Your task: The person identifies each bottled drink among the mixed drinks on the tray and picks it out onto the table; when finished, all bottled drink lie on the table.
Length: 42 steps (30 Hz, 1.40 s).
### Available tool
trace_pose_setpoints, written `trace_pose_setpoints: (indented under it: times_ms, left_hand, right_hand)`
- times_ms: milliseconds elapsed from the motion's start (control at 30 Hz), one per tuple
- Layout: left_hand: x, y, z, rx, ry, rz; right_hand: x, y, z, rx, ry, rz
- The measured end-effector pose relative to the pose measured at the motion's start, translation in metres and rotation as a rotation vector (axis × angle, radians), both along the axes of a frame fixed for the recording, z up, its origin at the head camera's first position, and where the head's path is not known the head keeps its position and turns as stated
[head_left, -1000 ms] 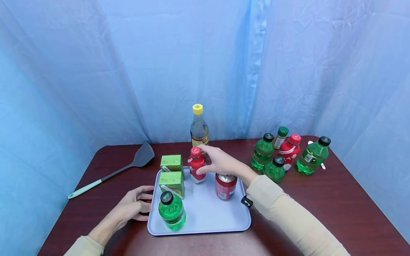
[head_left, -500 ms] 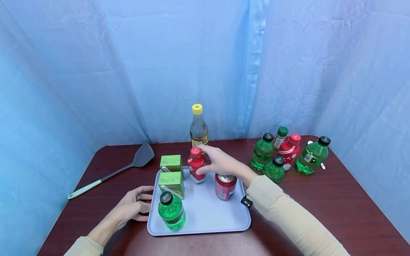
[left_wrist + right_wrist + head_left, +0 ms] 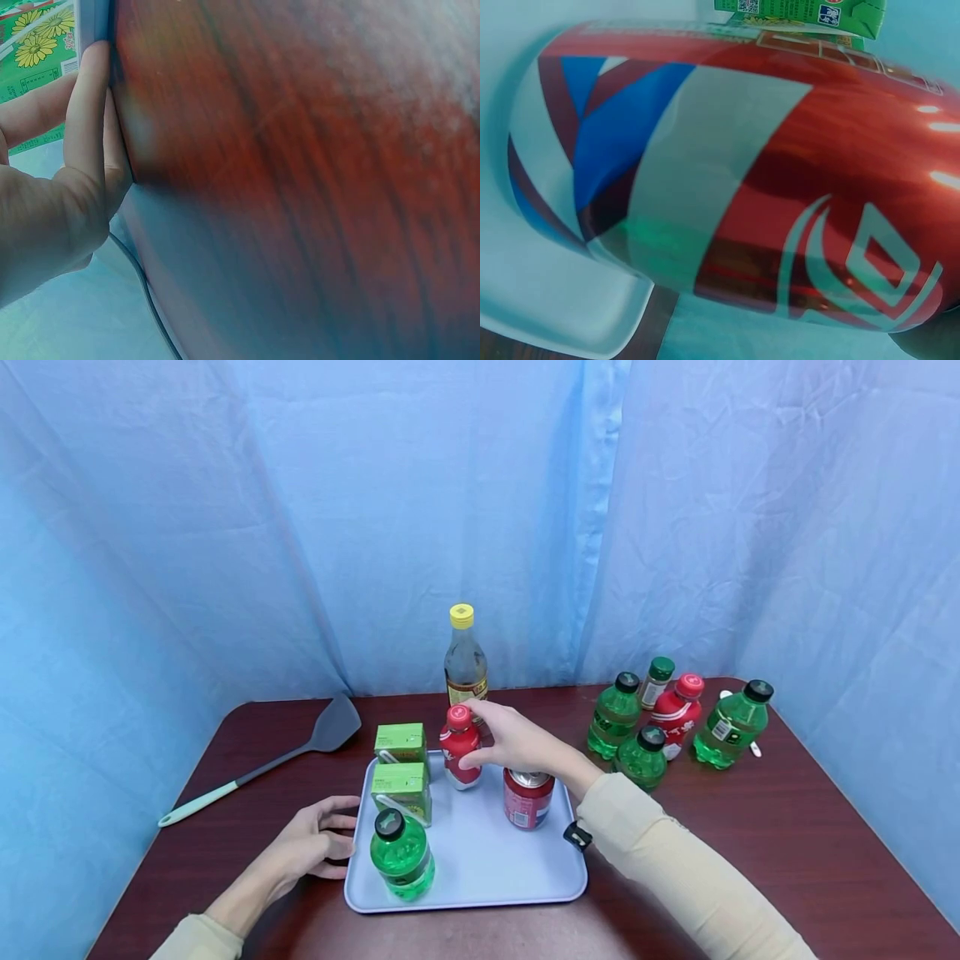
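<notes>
My right hand [image 3: 510, 742] grips a small red bottle [image 3: 459, 750] with a red cap, which stands upright at the back of the pale tray [image 3: 495, 868]. Its thumb lies on the bottle's near right side. Close below that wrist stands a red soda can [image 3: 528, 800]; the can [image 3: 735, 187] fills the right wrist view and hides the hand there. My left hand [image 3: 315, 837] rests at the tray's left edge, its fingertips right at the rim. Along the tray's left side stand two green drink cartons [image 3: 402, 789] and a green plastic bottle [image 3: 405, 860] with a black cap.
A yellow-capped glass bottle [image 3: 466, 660] stands behind the tray. Back right, several bottles cluster, including a green one [image 3: 731, 727] and a red one [image 3: 677, 718], with a spice jar [image 3: 657, 683]. A grey spatula [image 3: 277, 760] lies at the left. Blue curtains [image 3: 420, 510] surround the table.
</notes>
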<state>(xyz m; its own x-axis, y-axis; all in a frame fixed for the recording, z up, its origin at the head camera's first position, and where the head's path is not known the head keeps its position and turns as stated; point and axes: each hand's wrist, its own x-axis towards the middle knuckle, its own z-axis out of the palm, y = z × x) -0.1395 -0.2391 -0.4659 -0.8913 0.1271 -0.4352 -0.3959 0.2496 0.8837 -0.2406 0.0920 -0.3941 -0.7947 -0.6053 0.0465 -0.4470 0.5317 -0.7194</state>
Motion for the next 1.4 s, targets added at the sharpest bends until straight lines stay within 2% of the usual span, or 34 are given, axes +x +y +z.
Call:
trace_pose_setpoints:
  times_ms: [333,533,833,1100,1400]
  left_hand:
    - [0.001,0.0,0.001,0.002,0.009,-0.003]
    - [0.001,-0.001,0.001,0.008,0.012,-0.003]
    - [0.001,-0.001,0.001,0.012,0.011,-0.003]
    - [0.0,0.0,0.001,0.012,0.005,0.001]
    - [0.0,0.001,0.001,0.001,0.0,0.005]
  right_hand:
    - [0.001,0.0,-0.002,-0.02,0.004,-0.008]
    - [0.003,-0.001,-0.002,-0.029,0.057,-0.012]
    - [0.005,0.004,0.002,-0.13,0.089,-0.021]
    - [0.012,0.014,0.016,-0.224,0.134,-0.026]
    - [0.032,0.029,0.043,-0.315,0.234,-0.082]
